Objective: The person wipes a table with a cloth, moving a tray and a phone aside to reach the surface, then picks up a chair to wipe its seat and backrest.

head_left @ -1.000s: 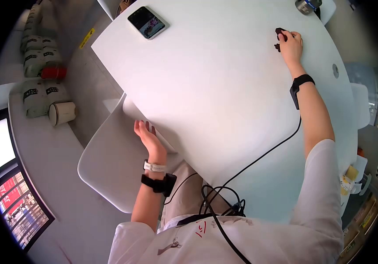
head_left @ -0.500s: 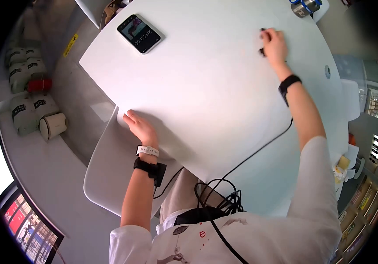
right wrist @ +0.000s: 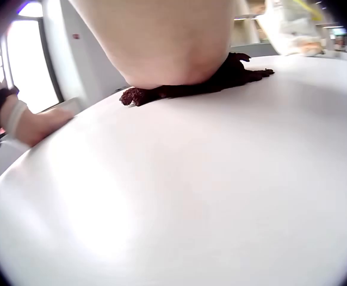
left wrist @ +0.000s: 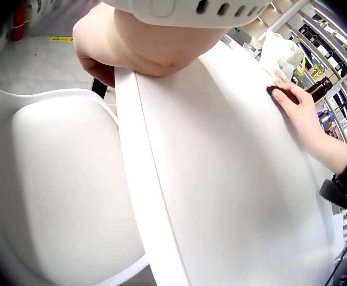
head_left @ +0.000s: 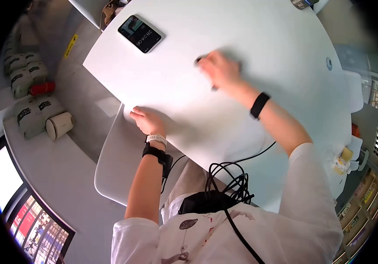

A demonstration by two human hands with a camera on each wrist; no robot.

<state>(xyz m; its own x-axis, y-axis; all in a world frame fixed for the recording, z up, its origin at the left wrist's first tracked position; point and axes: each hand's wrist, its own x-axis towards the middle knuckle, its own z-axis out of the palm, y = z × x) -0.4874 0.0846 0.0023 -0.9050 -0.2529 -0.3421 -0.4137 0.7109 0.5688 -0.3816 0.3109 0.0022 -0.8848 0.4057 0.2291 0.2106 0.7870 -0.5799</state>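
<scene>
The right hand (head_left: 222, 72) grips a dark brown, knobbly object (head_left: 199, 60) low over the middle of the white table (head_left: 189, 101); both look blurred in the head view. In the left wrist view, the thumb and fingers of the right hand (left wrist: 303, 119) are round the dark object (left wrist: 288, 97). Stubby ends of the object (right wrist: 227, 77) stick out on both sides beneath the hand (right wrist: 167, 42) in the right wrist view. At the table's near left edge rests the left hand (head_left: 149, 122), holding no loose object, its fingertips partly hidden past the edge.
A phone (head_left: 139, 34) showing a timer lies at the far left of the table, and a metal cup (head_left: 303, 3) stands at the far right. A white chair (head_left: 114, 167) is beside the left arm. Black cable (head_left: 230, 187) lies coiled near the lap.
The right hand has moved left and nearer across the table with the dark object. The left hand has come from beside the edge to rest on it.
</scene>
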